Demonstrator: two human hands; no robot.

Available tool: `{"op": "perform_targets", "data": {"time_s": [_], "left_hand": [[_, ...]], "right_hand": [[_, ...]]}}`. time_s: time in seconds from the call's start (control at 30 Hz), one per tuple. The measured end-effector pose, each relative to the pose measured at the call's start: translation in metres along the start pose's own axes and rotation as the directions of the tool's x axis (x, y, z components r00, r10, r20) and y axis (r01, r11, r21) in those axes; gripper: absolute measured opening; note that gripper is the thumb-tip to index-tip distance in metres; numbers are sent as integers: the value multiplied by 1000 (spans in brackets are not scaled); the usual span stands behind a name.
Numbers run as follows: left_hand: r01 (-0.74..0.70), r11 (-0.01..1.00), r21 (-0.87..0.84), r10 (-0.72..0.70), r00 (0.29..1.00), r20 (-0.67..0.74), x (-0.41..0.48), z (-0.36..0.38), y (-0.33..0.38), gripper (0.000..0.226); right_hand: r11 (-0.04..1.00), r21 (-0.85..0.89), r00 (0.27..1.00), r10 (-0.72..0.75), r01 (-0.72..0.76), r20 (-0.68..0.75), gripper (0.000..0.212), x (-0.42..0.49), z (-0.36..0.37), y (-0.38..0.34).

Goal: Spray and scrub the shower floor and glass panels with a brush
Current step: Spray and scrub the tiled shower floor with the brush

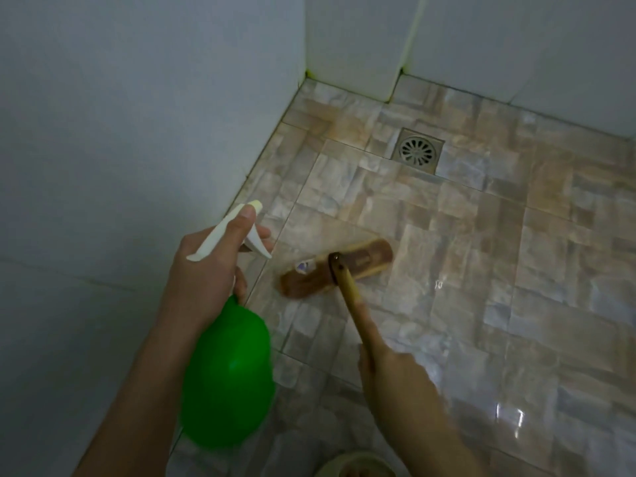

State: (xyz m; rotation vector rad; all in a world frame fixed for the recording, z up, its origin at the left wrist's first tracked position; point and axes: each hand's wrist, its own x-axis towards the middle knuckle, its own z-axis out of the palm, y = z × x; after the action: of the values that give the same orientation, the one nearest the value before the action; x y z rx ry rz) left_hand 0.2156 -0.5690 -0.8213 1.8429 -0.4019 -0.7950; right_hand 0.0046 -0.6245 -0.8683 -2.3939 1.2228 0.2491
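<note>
My left hand [206, 270] grips the neck of a green spray bottle [229, 376] with a white trigger head, one finger on the trigger, nozzle aimed toward the left wall and floor edge. My right hand [389, 376] holds the wooden handle of a long brush. The brown brush head [364, 261] rests flat on the wet stone-pattern floor tiles [481, 270], just right of the bottle's nozzle.
A square metal floor drain [418, 151] sits beyond the brush. Pale tiled walls [120, 115] close the left side and the back, meeting in a corner at top centre. A round pale object [351, 464] shows at the bottom edge.
</note>
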Motion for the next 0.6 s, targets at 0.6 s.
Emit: {"op": "perform_targets", "data": {"time_s": [0.6], "left_hand": [[-5,995,-96,-6,993,-120,33,-8,14,25]], "right_hand": [[918,-69,920,-389,391,46,59,209,-25,2]]}}
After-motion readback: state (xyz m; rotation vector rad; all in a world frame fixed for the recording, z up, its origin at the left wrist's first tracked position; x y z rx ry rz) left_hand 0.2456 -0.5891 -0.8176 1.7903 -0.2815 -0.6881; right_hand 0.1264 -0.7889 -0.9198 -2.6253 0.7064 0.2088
